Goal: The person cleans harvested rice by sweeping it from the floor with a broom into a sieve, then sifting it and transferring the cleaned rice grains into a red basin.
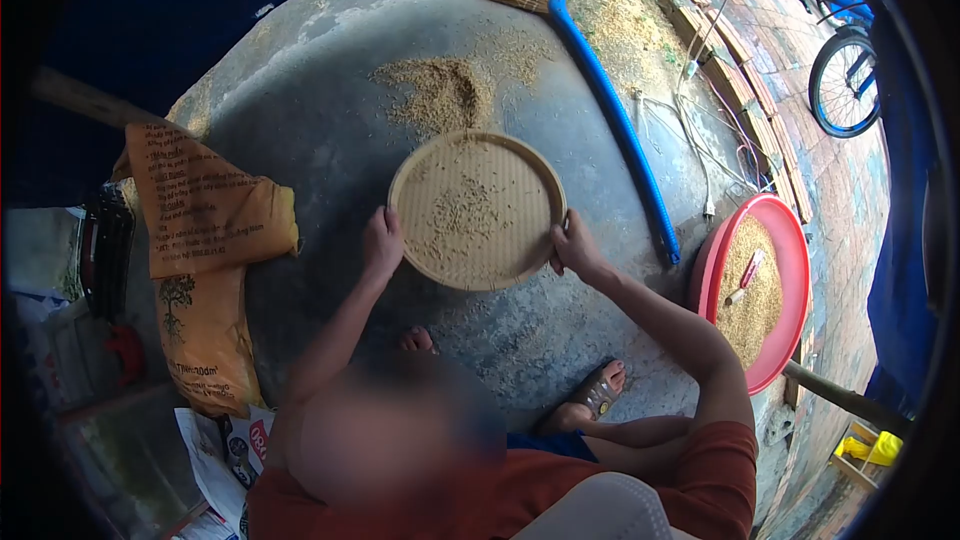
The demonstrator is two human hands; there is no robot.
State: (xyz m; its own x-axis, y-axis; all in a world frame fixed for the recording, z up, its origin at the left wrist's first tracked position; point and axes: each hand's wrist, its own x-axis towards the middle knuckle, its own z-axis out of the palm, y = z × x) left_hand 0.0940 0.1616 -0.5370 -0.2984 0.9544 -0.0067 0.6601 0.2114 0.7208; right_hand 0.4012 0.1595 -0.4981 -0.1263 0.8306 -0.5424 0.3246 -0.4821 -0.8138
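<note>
A round woven winnowing tray [520, 240] is held out over the concrete floor, with a thin scatter of grain [465, 215] on it. My left hand [383, 242] grips its left rim, fingers closed round the edge. On the opposite rim, my right hand [575, 243] is closed too, thumb on top. Just beyond the tray's far edge lies a heap of grain or husks [445, 90] on the floor.
A broom with a blue handle [620, 120] lies to the right of the heap. Further right stands a pink basin [790, 340] of grain with a small red-and-white object on it. Orange printed sacks [210, 210] are at left. Bricks, a white cable [690, 155] and a bicycle [843, 80] are at upper right.
</note>
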